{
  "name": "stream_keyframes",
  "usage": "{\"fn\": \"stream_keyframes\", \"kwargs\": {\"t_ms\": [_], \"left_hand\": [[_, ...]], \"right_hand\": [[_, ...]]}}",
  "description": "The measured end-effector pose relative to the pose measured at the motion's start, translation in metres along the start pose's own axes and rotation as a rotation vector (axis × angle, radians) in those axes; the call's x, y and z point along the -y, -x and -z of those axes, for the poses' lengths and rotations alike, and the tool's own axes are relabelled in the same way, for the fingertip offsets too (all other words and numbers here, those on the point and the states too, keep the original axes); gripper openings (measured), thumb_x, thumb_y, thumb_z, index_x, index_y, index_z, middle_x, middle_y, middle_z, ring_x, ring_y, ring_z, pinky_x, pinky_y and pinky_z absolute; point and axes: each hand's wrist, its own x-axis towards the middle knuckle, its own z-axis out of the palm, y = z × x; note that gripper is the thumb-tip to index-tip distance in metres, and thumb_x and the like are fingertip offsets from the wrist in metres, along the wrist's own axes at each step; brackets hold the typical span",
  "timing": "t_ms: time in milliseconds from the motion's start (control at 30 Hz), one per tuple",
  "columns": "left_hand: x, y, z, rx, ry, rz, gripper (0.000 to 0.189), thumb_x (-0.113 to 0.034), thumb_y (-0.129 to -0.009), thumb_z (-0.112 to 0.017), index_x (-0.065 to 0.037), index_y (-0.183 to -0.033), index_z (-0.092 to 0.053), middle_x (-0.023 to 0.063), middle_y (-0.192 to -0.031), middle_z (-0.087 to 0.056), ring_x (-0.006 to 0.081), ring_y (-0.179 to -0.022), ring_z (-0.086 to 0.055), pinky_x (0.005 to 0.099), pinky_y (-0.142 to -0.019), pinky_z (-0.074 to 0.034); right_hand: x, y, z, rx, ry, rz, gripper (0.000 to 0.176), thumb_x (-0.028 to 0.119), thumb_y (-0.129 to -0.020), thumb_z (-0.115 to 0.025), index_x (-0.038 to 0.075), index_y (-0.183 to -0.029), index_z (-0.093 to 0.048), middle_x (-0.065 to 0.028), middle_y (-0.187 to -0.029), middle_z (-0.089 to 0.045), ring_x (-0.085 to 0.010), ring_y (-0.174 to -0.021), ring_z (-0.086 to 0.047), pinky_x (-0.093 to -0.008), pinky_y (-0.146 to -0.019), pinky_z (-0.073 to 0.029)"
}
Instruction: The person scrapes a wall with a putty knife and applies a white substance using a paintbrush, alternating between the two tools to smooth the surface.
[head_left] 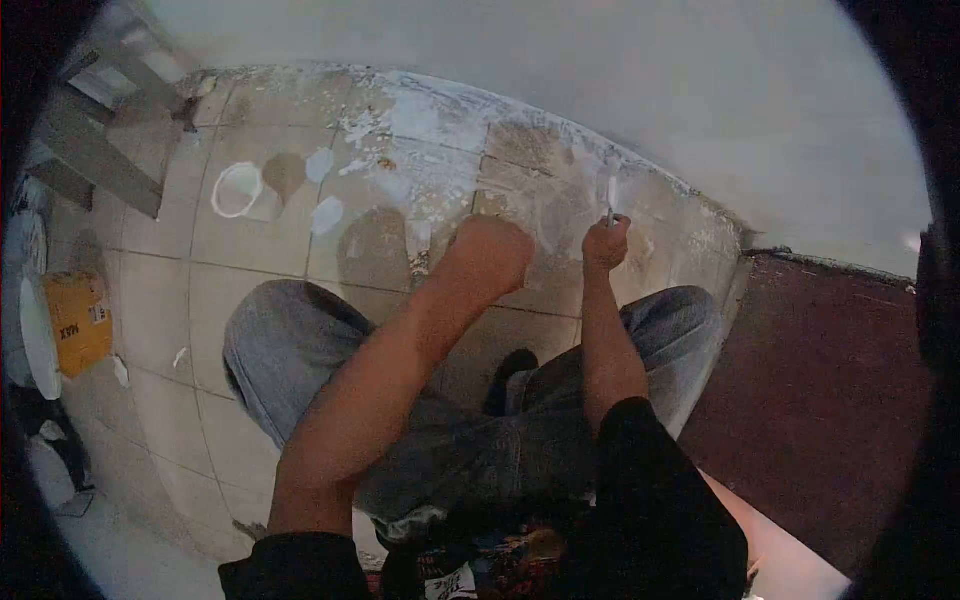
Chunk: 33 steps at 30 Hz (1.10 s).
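Observation:
I am crouched over a tiled floor (250, 230) smeared with white plaster near the base of a pale wall (620, 80). My left hand (490, 252) is closed around a tool whose dirty end (418, 262) pokes out to the left, just above the floor. My right hand (606, 243) grips a thin putty knife (611, 197), its white-coated blade pointing up toward the wall's foot. My knees in grey jeans (290, 340) spread to both sides below the hands.
A white ring mark (237, 190) and plaster blobs (327, 214) lie on the tiles at left. A yellow bag (80, 320) and a white bucket rim (38, 340) stand at the far left. A ladder (90, 150) leans at the upper left. A dark brown surface (820, 400) is at right.

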Motion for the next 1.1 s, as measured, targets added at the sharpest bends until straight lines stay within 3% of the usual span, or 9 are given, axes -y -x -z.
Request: {"fn": "stream_keyframes", "kwargs": {"t_ms": [133, 200, 333, 367, 433, 633, 700, 1000, 1100], "left_hand": [[-0.016, -0.003, -0.009, -0.034, 0.082, 0.031, 0.03, -0.031, -0.074, -0.067, -0.002, -0.082, -0.066, 0.0163, -0.085, -0.065, 0.031, -0.084, -0.064, 0.0398, -0.075, -0.051], [-0.024, 0.001, -0.005, -0.146, 0.077, -0.092, 0.032, -0.032, -0.071, -0.069, -0.002, -0.082, -0.066, 0.0162, -0.083, -0.065, 0.0313, -0.082, -0.064, 0.0404, -0.073, -0.051], [-0.022, -0.004, -0.015, -0.131, 0.019, -0.058, 0.033, -0.032, -0.07, -0.071, -0.002, -0.082, -0.066, 0.016, -0.081, -0.065, 0.0314, -0.08, -0.064, 0.0411, -0.071, -0.051], [-0.019, -0.009, -0.015, -0.044, 0.016, -0.022, 0.032, -0.031, -0.069, -0.072, -0.002, -0.081, -0.066, 0.016, -0.081, -0.065, 0.0313, -0.079, -0.064, 0.0414, -0.07, -0.051], [-0.015, -0.014, -0.015, 0.042, 0.013, 0.02, 0.032, -0.031, -0.068, -0.072, -0.002, -0.08, -0.066, 0.016, -0.08, -0.065, 0.0312, -0.079, -0.064, 0.0417, -0.069, -0.051], [-0.022, -0.011, -0.02, -0.154, -0.008, -0.083, 0.028, -0.028, -0.068, -0.072, -0.003, -0.078, -0.066, 0.0141, -0.078, -0.065, 0.0304, -0.079, -0.064, 0.0413, -0.069, -0.051], [-0.022, -0.013, -0.014, -0.053, -0.02, -0.029, 0.029, -0.029, -0.069, -0.072, -0.003, -0.081, -0.066, 0.0139, -0.081, -0.065, 0.0304, -0.081, -0.064, 0.0412, -0.071, -0.051], [-0.007, -0.008, 0.001, -0.044, -0.025, -0.022, 0.037, -0.036, -0.075, -0.066, -0.001, -0.088, -0.066, 0.0172, -0.087, -0.065, 0.0326, -0.085, -0.063, 0.043, -0.075, -0.05], [-0.002, -0.01, 0.003, -0.023, -0.047, -0.017, 0.037, -0.036, -0.075, -0.067, -0.001, -0.088, -0.066, 0.0169, -0.087, -0.065, 0.0322, -0.085, -0.063, 0.0422, -0.076, -0.05]], "right_hand": [[-0.019, -0.041, -0.016, -0.049, 0.146, 0.114, 0.024, 0.019, -0.088, -0.05, 0.003, -0.106, -0.048, -0.0169, -0.079, -0.064, -0.0329, -0.07, -0.064, -0.0419, -0.06, -0.05], [-0.023, -0.046, -0.022, -0.086, 0.161, 0.143, 0.021, 0.017, -0.088, -0.05, 0.004, -0.105, -0.049, -0.017, -0.079, -0.064, -0.0337, -0.07, -0.064, -0.0422, -0.059, -0.051], [-0.029, -0.054, -0.018, -0.063, 0.209, 0.312, 0.016, 0.016, -0.087, -0.049, 0.009, -0.101, -0.051, -0.0165, -0.079, -0.064, -0.034, -0.07, -0.064, -0.0429, -0.058, -0.05], [-0.032, -0.055, -0.019, -0.035, 0.239, 0.379, 0.015, 0.015, -0.087, -0.049, 0.009, -0.1, -0.052, -0.0163, -0.078, -0.064, -0.0339, -0.07, -0.064, -0.0431, -0.057, -0.05], [-0.027, -0.055, -0.018, -0.003, 0.283, 0.388, 0.015, 0.015, -0.087, -0.049, 0.009, -0.1, -0.052, -0.0162, -0.078, -0.063, -0.0336, -0.07, -0.064, -0.0435, -0.056, -0.05], [-0.025, -0.052, -0.019, 0.024, 0.293, 0.388, 0.016, 0.015, -0.085, -0.051, 0.008, -0.099, -0.053, -0.0162, -0.075, -0.063, -0.033, -0.068, -0.063, -0.0452, -0.056, -0.049], [-0.029, -0.053, -0.015, -0.008, 0.279, 0.393, 0.016, 0.015, -0.084, -0.051, 0.008, -0.099, -0.053, -0.0164, -0.075, -0.063, -0.0332, -0.068, -0.063, -0.0455, -0.057, -0.049], [-0.041, -0.044, -0.006, 0.0, 0.305, 0.367, 0.014, 0.013, -0.081, -0.052, 0.004, -0.09, -0.059, -0.0167, -0.075, -0.063, -0.034, -0.068, -0.063, -0.0436, -0.064, -0.051], [-0.04, -0.038, 0.0, 0.016, 0.342, 0.4, 0.016, 0.014, -0.079, -0.055, 0.004, -0.09, -0.059, -0.0172, -0.08, -0.064, -0.0339, -0.075, -0.064, -0.043, -0.066, -0.051]]}}
